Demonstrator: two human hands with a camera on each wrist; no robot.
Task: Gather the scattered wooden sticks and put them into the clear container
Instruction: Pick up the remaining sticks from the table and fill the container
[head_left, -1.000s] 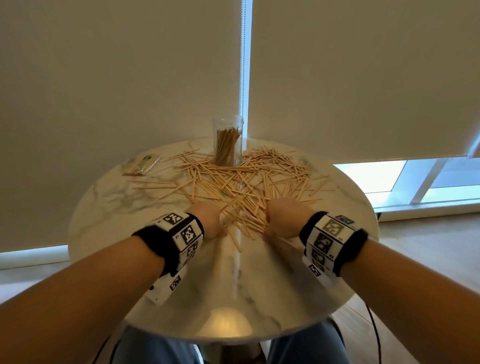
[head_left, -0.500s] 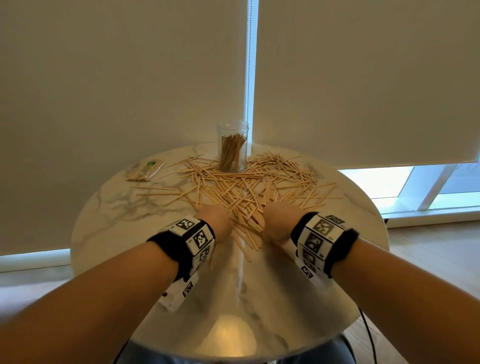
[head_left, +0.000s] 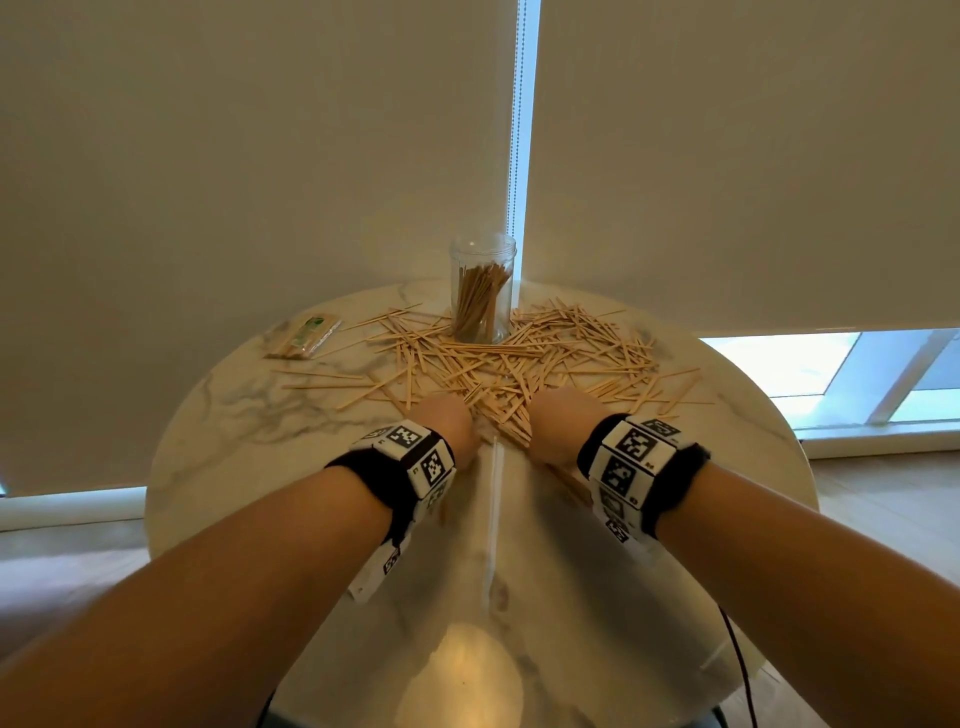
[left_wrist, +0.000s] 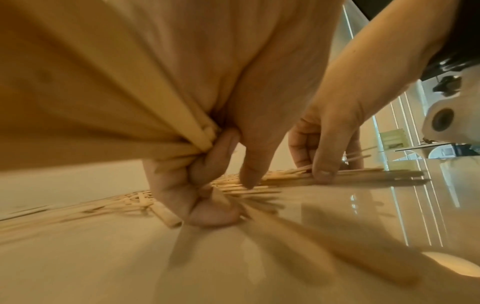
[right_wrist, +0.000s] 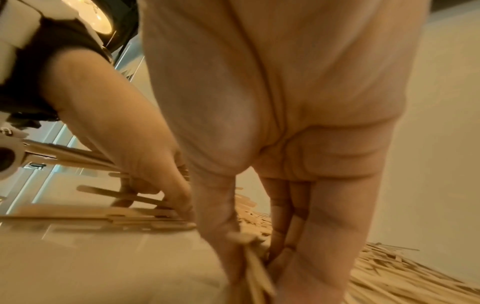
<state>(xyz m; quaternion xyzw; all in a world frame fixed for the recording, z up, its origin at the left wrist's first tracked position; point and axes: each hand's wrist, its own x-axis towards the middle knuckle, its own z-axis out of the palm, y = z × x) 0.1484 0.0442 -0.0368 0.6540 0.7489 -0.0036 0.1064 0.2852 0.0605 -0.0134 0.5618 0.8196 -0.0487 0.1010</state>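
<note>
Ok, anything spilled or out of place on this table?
Yes: wooden sticks lie strewn across the marble table around the clear container, which stands upright and part-filled. A small wrapped packet sits apart at the left edge.

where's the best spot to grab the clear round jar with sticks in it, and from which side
Probably the lower smooth wall of the clear round jar, fingers wrapped around it from the near side. It stands upright at the table's far edge, close to the blind behind; its open mouth has wooden sticks leaning inside, so a top grasp would crowd the opening.
</note>
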